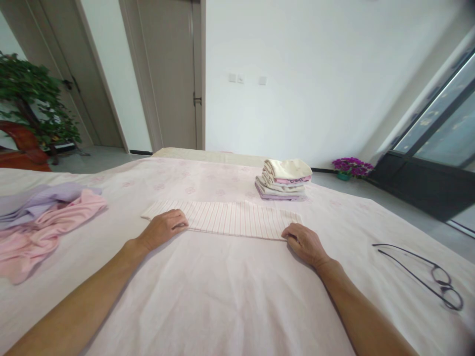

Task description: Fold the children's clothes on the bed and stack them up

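Note:
A striped cream-and-pink garment (233, 219) lies folded into a long flat strip on the pale pink bedsheet (208, 287). My left hand (168, 226) grips its near edge toward the left end, fingers curled and closed on the cloth. At the near right corner, my right hand (302, 242) pinches the same edge, thumb beneath the fingers. Both fingertips partly hide the fabric they hold. Beyond the strip, to the right, stands a stack of folded clothes (284, 179) in cream, pink and lilac.
Crumpled pink cloth (55, 227) and lilac cloth (33, 200) lie at the left. Eyeglasses (441, 284) rest unfolded at the right. Past the bed are a door (168, 74), a leafy plant (33, 99), a wooden chair (22, 143) and purple flowers (352, 167) on the floor.

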`<state>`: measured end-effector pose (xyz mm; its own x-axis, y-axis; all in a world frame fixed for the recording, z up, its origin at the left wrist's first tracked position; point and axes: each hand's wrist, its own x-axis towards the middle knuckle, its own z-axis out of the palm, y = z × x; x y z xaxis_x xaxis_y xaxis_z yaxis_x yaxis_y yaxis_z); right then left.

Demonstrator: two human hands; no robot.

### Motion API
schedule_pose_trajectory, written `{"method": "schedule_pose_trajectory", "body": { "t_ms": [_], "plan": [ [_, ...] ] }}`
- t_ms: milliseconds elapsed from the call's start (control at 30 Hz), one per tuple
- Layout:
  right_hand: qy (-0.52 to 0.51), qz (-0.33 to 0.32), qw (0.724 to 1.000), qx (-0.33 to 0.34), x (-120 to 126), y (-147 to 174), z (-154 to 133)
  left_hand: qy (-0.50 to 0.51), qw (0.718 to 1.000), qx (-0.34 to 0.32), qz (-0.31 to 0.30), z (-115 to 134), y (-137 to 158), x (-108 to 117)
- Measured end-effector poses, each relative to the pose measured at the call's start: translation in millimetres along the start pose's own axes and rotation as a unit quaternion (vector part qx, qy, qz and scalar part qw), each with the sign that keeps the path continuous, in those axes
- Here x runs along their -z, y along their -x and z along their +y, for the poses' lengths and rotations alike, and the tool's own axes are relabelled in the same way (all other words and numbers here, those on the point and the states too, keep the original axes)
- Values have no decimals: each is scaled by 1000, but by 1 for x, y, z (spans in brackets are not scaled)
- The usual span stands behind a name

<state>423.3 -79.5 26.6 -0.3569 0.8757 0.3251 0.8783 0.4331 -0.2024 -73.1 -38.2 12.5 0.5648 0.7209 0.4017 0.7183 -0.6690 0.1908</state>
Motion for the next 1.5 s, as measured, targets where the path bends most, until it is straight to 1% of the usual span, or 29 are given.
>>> {"method": "schedule_pose_trajectory", "body": {
  "t_ms": [200,333,500,700,800,967,1167,1233,1333,1367,1400,1433,1500],
  "plan": [
    [4,-4,1000,-6,0,-1,-2,-20,1000,-6,10,9,-3,2],
    [7,-8,1000,-12,1,-1,-3,-35,999,-14,2,13,-2,6],
    [7,-2,1000,-14,-1,-1,-1,-19,1000,-4,5,13,-1,4],
    [8,6,1000,-12,-2,-1,0,-51,998,-22,5,16,-6,-1],
    [9,10,1000,-11,-4,0,1,-67,997,-30,17,18,-7,0],
    [5,11,1000,-10,-5,0,4,-60,997,-44,9,20,-7,4],
    [-4,8,1000,-6,-2,0,0,-12,1000,-7,8,21,-7,2],
    [-4,6,1000,-4,0,0,-2,-6,999,36,4,19,-9,-1],
    [1,4,1000,-6,1,1,-3,-26,989,143,-14,15,-16,-4],
    [2,8,1000,-9,2,0,-4,-39,985,169,-16,15,-20,-5],
    [2,15,1000,-16,4,-1,-6,-52,982,182,-11,16,-24,-6],
    [0,26,999,-26,6,-3,-8,-62,982,180,-1,18,-30,-8],
    [-9,52,998,-47,11,-12,-14,-61,988,138,23,23,-45,-12]
  ]
}}
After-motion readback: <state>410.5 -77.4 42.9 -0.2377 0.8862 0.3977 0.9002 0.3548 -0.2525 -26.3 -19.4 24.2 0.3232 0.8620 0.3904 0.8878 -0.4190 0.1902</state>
